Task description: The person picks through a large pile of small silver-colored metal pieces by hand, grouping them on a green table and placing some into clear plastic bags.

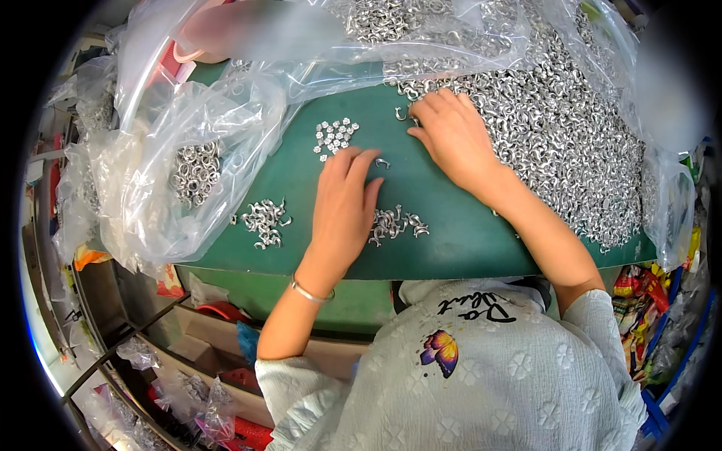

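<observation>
My left hand (342,207) reaches over the green tabletop (301,195), palm down, fingers stretched and thumb apart, somewhat blurred. Just past its fingertips lies a group of small round silvery parts (335,135). One curved metal piece (383,163) rests beside its index finger. Two small heaps of curved hook-like metal pieces flank this hand, a left heap (265,223) and a right heap (395,224). My right hand (455,135) lies at the edge of a big pile of similar silvery pieces (564,143), fingers bent, thumb apart. A loose hook-like piece (400,113) sits near its fingertips. What is under its fingers is hidden.
Clear plastic sheeting (316,37) drapes across the far side. A clear bag with metal rings (195,174) stands at the left. Below the table, a drawer-like tray (195,338) and bagged items show at the lower left; colourful packets (638,289) are at the right.
</observation>
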The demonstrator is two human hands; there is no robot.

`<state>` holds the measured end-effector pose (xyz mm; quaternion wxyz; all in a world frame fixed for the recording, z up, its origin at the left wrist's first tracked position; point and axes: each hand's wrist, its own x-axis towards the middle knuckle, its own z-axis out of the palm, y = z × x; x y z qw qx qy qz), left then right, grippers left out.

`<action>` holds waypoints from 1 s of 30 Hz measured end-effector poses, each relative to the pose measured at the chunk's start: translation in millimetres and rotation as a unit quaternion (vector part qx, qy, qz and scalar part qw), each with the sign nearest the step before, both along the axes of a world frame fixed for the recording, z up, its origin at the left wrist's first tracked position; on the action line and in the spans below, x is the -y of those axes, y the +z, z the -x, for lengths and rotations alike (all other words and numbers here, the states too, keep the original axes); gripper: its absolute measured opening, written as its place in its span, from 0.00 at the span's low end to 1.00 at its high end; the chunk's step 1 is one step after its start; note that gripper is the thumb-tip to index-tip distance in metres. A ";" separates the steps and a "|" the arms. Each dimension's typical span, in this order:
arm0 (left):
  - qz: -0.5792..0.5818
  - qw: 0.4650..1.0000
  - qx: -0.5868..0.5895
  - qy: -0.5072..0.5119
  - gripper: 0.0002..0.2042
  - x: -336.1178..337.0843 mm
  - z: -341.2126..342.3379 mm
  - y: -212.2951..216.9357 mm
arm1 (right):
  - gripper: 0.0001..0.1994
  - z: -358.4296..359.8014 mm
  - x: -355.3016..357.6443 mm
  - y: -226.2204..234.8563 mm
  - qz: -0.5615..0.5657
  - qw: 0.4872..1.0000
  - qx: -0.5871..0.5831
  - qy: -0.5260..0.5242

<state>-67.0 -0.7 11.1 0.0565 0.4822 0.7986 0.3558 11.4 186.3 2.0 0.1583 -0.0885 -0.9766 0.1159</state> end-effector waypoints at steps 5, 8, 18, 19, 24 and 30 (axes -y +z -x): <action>0.065 0.997 -0.005 -0.033 0.14 -11.2 9.9 -12.7 | 0.08 -6.5 12.7 -11.1 0.081 0.989 -0.006 0.124; 0.049 0.998 -0.018 -0.034 0.16 -9.5 10.5 -12.9 | 0.08 2.7 2.6 -5.2 0.156 0.980 -0.090 0.090; 0.019 0.997 0.068 -0.041 0.25 -11.3 3.8 -11.8 | 0.12 -11.9 18.2 -6.1 0.230 0.967 -0.027 0.104; 0.012 0.997 0.071 -0.037 0.25 -11.5 3.5 -12.7 | 0.12 -11.6 18.6 -6.0 0.239 0.965 -0.030 0.100; -0.018 0.996 0.083 -0.029 0.23 -3.6 3.9 -18.4 | 0.12 -3.6 32.4 -3.0 0.288 0.951 0.064 0.092; -0.025 0.991 0.099 0.092 0.19 48.2 -15.1 -18.6 | 0.10 7.7 73.9 -9.3 0.324 0.923 0.095 0.185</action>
